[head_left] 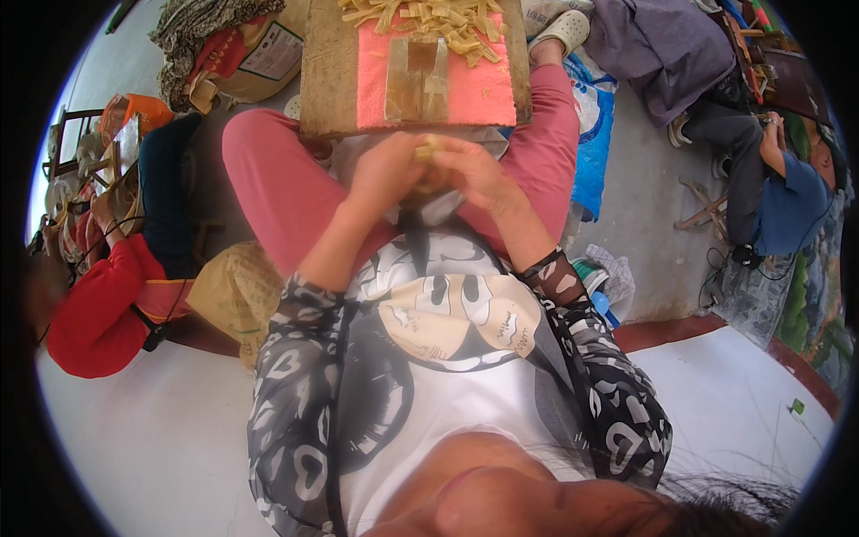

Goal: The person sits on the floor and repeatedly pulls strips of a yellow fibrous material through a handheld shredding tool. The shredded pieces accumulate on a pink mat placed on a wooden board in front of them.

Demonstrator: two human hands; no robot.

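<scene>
My left hand (386, 168) and my right hand (474, 170) meet over my lap, just in front of the low wooden table. Both have their fingers closed around a small pale-yellow strip (429, 149), mostly hidden by the fingers and slightly blurred. On the table a pink towel (376, 76) is spread, bearing a flat brown block wrapped in clear tape (417, 80). A loose heap of similar yellowish strips (425, 16) lies across the towel's far end. Below my hands, something pale, perhaps a plastic bag, shows between my knees.
The wooden table (324, 72) stands between my legs. Left are a full sack (259, 63), a tan woven bag (234, 291) and a person in red (100, 309). Right are a blue-and-white bag (591, 143), a small wooden stool (704, 206) and a person in blue (792, 210).
</scene>
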